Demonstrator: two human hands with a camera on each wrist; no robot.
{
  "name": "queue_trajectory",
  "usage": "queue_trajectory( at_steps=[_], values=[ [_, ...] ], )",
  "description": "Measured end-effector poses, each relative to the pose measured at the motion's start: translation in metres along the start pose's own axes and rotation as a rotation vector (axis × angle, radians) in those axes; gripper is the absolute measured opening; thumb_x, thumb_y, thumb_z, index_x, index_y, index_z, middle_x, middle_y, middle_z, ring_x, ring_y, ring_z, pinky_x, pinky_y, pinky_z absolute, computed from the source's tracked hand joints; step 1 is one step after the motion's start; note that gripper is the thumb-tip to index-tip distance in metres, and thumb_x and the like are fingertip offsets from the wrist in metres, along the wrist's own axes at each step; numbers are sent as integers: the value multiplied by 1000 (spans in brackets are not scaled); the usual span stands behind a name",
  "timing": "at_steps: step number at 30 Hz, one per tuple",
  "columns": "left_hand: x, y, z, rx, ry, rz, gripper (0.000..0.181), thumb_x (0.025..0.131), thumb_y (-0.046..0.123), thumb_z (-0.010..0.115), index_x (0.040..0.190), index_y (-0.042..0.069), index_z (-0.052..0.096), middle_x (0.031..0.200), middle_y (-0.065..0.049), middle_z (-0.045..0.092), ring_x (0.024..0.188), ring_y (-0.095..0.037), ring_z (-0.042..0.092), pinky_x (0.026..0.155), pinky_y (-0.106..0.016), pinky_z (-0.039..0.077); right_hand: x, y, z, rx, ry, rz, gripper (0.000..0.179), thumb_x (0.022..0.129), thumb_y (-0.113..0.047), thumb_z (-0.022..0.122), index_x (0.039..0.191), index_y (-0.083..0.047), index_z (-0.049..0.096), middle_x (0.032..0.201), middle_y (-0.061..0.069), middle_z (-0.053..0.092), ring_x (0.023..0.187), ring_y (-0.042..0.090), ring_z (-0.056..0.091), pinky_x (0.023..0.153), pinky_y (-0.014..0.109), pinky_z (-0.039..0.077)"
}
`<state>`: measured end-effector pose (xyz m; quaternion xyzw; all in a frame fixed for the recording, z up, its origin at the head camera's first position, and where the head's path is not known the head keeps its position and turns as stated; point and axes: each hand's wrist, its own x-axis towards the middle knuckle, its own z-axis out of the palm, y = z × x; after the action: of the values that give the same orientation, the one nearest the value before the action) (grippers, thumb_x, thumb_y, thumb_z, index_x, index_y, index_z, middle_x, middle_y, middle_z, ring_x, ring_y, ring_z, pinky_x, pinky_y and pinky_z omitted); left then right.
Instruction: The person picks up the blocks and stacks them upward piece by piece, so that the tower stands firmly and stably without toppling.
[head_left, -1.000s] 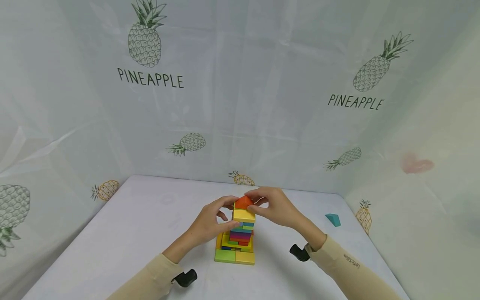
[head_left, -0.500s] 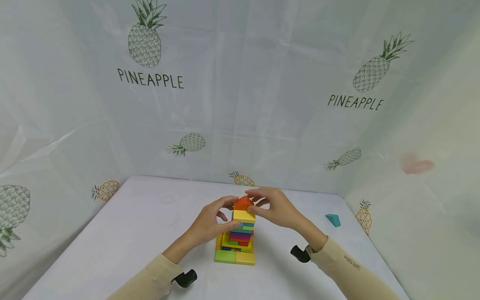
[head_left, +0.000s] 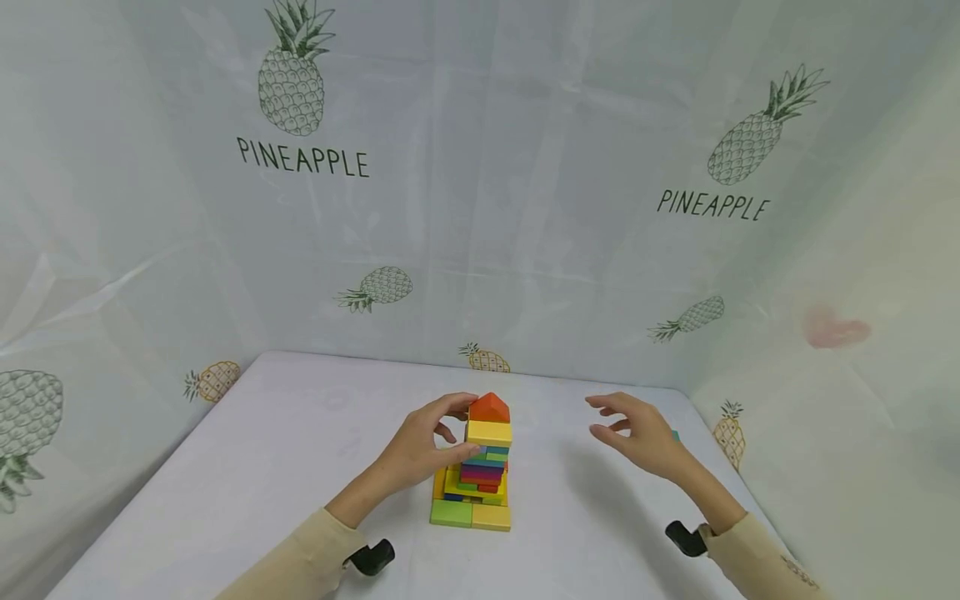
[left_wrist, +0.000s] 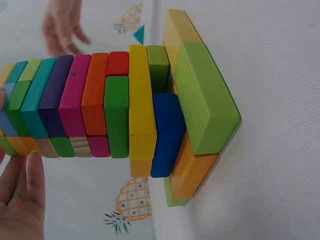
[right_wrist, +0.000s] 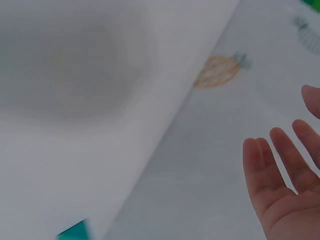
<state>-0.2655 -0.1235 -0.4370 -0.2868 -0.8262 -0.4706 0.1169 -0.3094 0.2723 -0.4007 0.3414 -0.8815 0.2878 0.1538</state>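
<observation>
A tower of colored toy blocks (head_left: 482, 475) stands on the table, layered in many colors from a green-and-yellow base (left_wrist: 207, 100). On top sits a red-orange triangular block (head_left: 490, 408) above a yellow block (head_left: 489, 432). My left hand (head_left: 420, 442) holds the tower's upper part, thumb at the front and fingers at the far left side. To the right, my right hand (head_left: 637, 433) hovers above the table with bent, spread fingers and nothing in it. A teal triangular block (right_wrist: 74, 232) lies near the right table edge, mostly hidden behind that hand in the head view.
A white-covered table (head_left: 315, 442) extends around the tower. Behind it and at both sides hangs a pale curtain (head_left: 495, 208) printed with pineapples. Black wrist devices (head_left: 371, 557) show at both sleeves.
My right hand has let go of the red-orange triangular block and moved right, toward the teal block. The triangular block stays on the tower. My left hand has barely moved.
</observation>
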Motion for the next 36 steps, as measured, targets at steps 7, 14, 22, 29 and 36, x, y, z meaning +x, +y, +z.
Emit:
queue_trajectory(
  at_steps=[7,14,22,29,36],
  values=[
    [0,0,0,8,14,-14,71,91,29,88,153,26,54,141,15,63,122,-10,60,88,-26,59,-43,62,-23,-100,38,187,46,94,-16,84,136,-5,69,130,15,69,107,34,69,80,36,64],
    [-1,0,0,2,9,-19,70,91,30,87,153,27,54,141,15,63,122,-11,60,88,-26,59,-62,103,-32,-169,49,278,48,92,-15,84,135,0,69,131,25,67,108,44,68,81,48,64],
    [0,1,1,-4,-1,-20,71,91,38,86,153,28,53,140,15,64,124,-22,63,88,-26,59,-74,135,-35,-185,-7,388,51,91,-16,84,135,4,66,132,35,62,109,52,66,79,57,61],
    [0,1,1,-1,-2,-30,71,91,39,86,153,30,53,139,17,63,122,-17,62,89,-26,59,-75,150,-34,-172,-37,473,49,91,-18,84,131,4,69,128,33,66,104,46,70,76,45,59],
    [0,3,1,-2,-10,-36,71,91,37,86,153,29,53,139,15,64,124,-22,62,89,-26,59,-73,155,-25,-161,-46,533,39,89,-12,83,123,3,72,118,28,72,96,37,72,72,37,58]
  ],
)
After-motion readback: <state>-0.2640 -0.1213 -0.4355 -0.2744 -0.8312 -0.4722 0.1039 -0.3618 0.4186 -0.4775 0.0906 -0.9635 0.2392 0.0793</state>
